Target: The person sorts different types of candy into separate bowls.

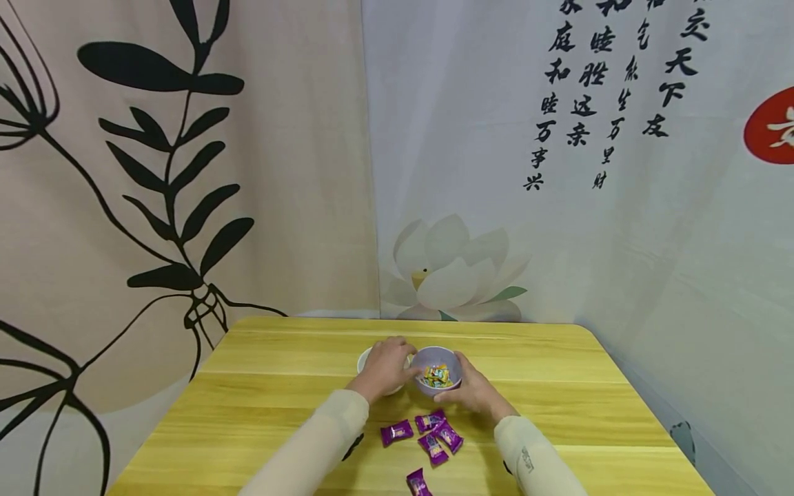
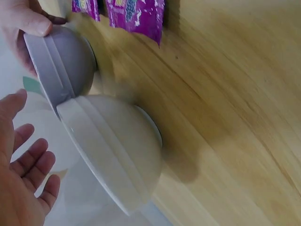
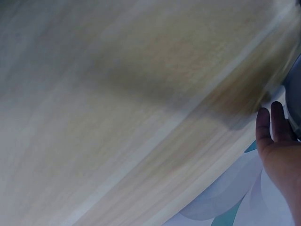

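A lavender bowl [image 1: 436,355] holds several small candies in yellow wrappers [image 1: 437,377]. My right hand [image 1: 476,396] grips its right side, with the thumb against the outer wall in the left wrist view. Immediately left of it stands a white bowl [image 2: 117,146]; the two rims meet or overlap in the left wrist view. My left hand [image 1: 386,368] is over the white bowl and covers much of it in the head view. Its fingers [image 2: 35,162] are relaxed and apart, with nothing held. In the right wrist view, the lavender bowl [image 3: 295,94] is cut off at the edge.
Several purple-wrapped candies [image 1: 397,432] lie on the wooden table [image 1: 279,413] in front of the bowls, one nearer the front edge. Behind the table hangs a printed cloth [image 1: 298,172] with leaves, a lotus and writing.
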Available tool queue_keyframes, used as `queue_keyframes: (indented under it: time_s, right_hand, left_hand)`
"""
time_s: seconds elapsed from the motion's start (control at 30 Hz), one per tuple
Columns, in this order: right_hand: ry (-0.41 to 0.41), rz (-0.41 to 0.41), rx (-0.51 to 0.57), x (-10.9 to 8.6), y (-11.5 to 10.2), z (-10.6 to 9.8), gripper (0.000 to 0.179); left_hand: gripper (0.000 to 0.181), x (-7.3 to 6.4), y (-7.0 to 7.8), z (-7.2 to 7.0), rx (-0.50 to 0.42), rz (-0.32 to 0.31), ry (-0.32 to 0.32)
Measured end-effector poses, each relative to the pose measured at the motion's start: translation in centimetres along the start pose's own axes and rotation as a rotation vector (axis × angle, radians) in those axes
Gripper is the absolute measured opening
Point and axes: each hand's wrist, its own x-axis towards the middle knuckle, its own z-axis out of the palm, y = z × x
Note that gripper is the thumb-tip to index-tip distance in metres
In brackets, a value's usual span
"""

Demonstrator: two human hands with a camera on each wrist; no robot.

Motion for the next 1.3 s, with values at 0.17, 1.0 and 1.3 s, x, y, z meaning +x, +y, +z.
queue_keyframes:
  time_s: [0.17,1.0,1.3]
  right_hand:
    - [0.002,0.006,0.000,0.0,0.0,0.0,0.113]
    - [0.015,0.046,-0.014,0.1,-0.3,0.1,0.117]
    - [0.013,0.043,-0.030,0.1,0.0,0.1,0.118]
  left_hand:
    - [0.049,-0.2,-0.8,-0.2,-0.006,-0.019,0.002]
    - [0.079,-3.2,-7.7,-0.1,-0.171,-0.185,-0.026]
    - [0.101,-3.9,-8.4,0.9,-0.258,-0.277,-0.102]
